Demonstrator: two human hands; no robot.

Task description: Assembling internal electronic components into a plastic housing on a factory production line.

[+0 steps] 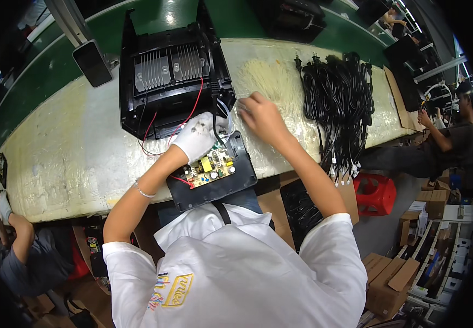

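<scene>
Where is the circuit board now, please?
In the head view, slightly left of centre, the circuit board lies on a black panel, beside the gloved left hand.

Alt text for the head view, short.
A person's gloved left hand is over the upper edge of a circuit board on a black panel, below a black housing with finned heat sinks. The bare right hand is beside pale thin strands; coiled black cords lie farther right.

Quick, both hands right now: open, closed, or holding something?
Left hand: gloved, fingers bent by the far edge of the circuit board; whether it grips anything cannot be told.
Right hand: bare, fingers partly curled; nothing visibly held, pinch unclear.
</scene>
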